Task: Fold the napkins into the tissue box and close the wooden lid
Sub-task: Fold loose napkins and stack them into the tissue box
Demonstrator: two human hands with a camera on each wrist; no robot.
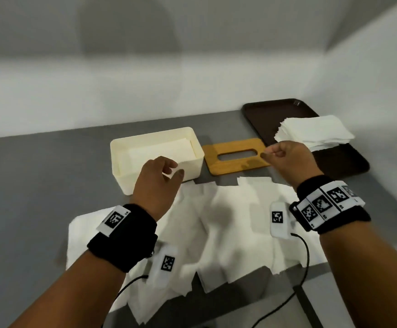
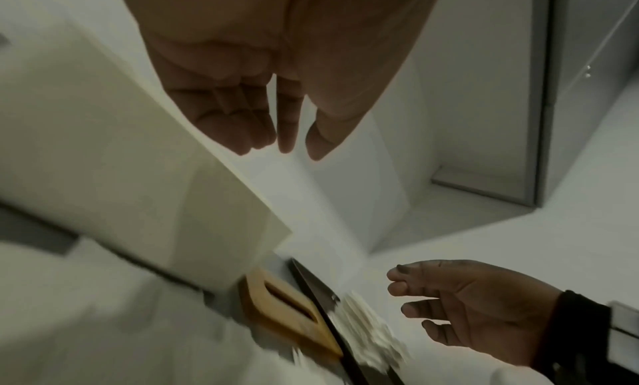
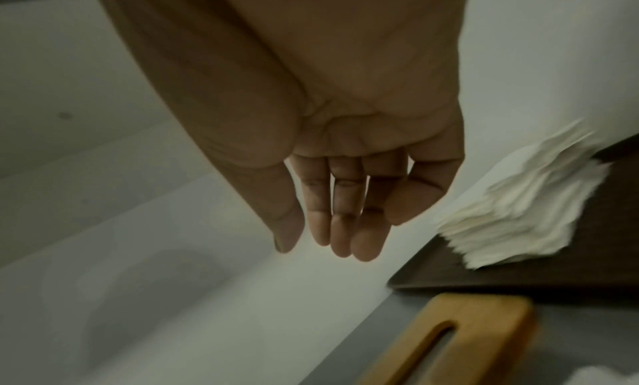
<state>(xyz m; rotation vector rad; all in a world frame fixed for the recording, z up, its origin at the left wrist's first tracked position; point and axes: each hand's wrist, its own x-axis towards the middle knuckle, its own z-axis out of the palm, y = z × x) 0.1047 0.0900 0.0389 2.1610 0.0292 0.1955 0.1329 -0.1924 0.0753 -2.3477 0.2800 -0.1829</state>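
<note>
The cream tissue box (image 1: 192,166) stands open with a white napkin (image 1: 162,147) lying flat inside. To its right the wooden lid (image 1: 235,166) with its slot lies flat on the table. Several unfolded napkins (image 1: 228,221) overlap in front of me. My left hand (image 1: 162,176) hovers at the box's near rim, fingers (image 2: 287,134) relaxed and empty. My right hand (image 1: 278,155) hovers over the lid's right end, fingers (image 3: 340,235) straight and empty. The left wrist view also shows the box (image 2: 121,158), the lid (image 2: 287,309) and my right hand (image 2: 449,303).
A dark brown tray (image 1: 263,114) at the back right carries a stack of folded napkins (image 1: 311,133), also seen from the right wrist as stack (image 3: 518,221) on tray (image 3: 518,278) beside the lid (image 3: 484,336). The grey table (image 1: 27,185) meets white walls behind and to the right.
</note>
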